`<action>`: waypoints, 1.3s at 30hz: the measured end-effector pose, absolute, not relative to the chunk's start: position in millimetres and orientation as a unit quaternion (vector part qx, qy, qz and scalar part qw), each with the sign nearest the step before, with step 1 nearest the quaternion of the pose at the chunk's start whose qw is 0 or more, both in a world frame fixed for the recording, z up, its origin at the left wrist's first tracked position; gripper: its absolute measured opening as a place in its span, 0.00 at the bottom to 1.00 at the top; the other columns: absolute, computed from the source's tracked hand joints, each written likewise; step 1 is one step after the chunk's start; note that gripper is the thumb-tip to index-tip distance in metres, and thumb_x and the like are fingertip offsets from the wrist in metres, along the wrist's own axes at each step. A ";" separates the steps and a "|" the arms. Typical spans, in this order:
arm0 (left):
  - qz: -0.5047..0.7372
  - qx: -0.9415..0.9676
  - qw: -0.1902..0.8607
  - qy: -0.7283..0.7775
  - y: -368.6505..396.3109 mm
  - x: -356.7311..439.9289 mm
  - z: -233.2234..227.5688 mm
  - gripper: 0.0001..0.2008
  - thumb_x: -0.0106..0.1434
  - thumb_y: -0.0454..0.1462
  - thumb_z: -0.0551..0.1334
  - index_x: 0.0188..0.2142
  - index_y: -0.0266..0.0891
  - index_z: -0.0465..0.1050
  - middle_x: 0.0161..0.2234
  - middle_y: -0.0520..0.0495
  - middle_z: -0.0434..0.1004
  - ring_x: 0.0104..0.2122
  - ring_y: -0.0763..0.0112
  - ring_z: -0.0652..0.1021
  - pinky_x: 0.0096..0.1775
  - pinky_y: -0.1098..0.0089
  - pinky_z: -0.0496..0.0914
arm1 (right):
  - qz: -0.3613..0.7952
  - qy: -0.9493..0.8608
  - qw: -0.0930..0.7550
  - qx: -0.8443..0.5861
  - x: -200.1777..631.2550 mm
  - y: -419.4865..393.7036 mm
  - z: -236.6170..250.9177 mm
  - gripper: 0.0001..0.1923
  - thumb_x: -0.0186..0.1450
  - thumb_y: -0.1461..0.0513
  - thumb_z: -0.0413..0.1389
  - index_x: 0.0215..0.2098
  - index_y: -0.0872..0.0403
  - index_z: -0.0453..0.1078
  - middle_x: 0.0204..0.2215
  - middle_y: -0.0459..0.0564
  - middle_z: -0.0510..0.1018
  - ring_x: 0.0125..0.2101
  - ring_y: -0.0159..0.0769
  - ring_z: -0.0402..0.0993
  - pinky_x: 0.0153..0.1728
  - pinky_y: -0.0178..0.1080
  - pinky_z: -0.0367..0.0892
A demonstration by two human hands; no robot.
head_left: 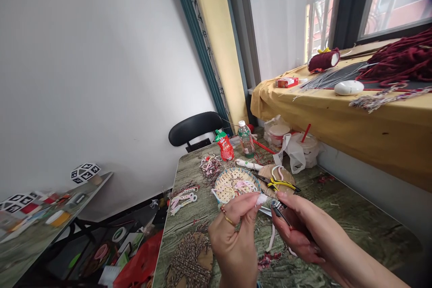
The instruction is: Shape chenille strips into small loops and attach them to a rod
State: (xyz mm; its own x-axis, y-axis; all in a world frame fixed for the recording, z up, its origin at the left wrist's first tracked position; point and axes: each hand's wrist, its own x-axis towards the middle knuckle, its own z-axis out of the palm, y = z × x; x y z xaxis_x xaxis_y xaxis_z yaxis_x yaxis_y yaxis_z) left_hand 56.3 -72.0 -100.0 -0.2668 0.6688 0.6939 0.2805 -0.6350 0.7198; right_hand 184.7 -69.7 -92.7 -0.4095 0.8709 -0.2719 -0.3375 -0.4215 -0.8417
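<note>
My left hand (236,234), with a ring on one finger, pinches the fluffy white end of a cord (261,199). My right hand (310,227) is closed around a small silver and black lighter (278,209), its metal top close to the white end. I cannot make out a flame. Past my hands is a round woven basket (223,176) with pastel cords inside. Yellow-handled pliers (283,184) lie on a round brown board (286,175). Below my hands, a pale cord strand (271,237) rests on the table.
Brown twisted cord (189,261) is wound on cardboard at the near left. Pastel cords (184,199), a red pouch (225,146), a bottle (245,139) and bagged cups (305,146) stand or lie farther back. A yellow-covered ledge (337,121) runs along the right.
</note>
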 end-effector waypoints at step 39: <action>0.730 0.483 0.330 0.355 -72.9 58.2 -98.3 0.09 0.53 0.28 0.66 0.27 0.46 0.78 0.28 0.56 0.82 0.29 0.77 0.80 0.35 0.81 0.74 | 0.550 -0.507 0.546 -0.377 176.2 -64.9 -79.2 0.15 0.53 0.54 0.62 0.22 0.53 0.63 0.18 0.39 0.61 0.21 0.27 0.56 0.21 0.29 0.58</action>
State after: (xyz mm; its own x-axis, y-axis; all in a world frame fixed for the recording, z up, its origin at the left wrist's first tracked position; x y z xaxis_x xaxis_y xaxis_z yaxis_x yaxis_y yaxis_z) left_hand 58.2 -72.9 -98.3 -0.3160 0.8238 0.4707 -0.1390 -0.5310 0.8359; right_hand 176.2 -64.9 -79.2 -0.1190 0.9830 0.1395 -0.2196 0.1110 -0.9693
